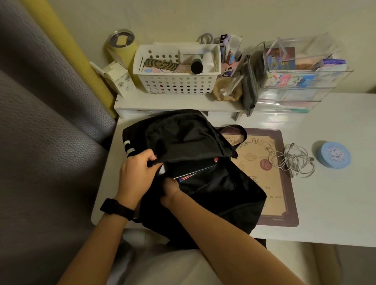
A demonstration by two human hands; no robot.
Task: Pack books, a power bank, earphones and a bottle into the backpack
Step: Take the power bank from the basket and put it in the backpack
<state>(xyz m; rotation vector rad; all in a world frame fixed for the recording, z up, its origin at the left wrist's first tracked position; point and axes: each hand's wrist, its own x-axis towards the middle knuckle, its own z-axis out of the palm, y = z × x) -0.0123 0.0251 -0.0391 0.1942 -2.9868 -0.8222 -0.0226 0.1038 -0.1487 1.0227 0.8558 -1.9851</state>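
Note:
A black backpack (193, 142) lies on the white table with its main opening facing me. My left hand (136, 172) grips the upper edge of the opening and holds it up. My right hand (170, 191) reaches into the opening, its fingers hidden by the fabric. Inside, books (192, 167) show as a dark cover with red and blue edges. White wired earphones (292, 161) lie in a tangle on the table to the right of the bag. A yellow tumbler bottle (122, 45) stands at the back left by the wall.
A brown desk mat (273, 189) lies under the bag's right side. A round blue tin (334, 155) sits right of the cable. A white basket (175, 77), a clear organiser (297, 82) and a small white box (118, 79) line the back shelf. Grey bedding borders the left.

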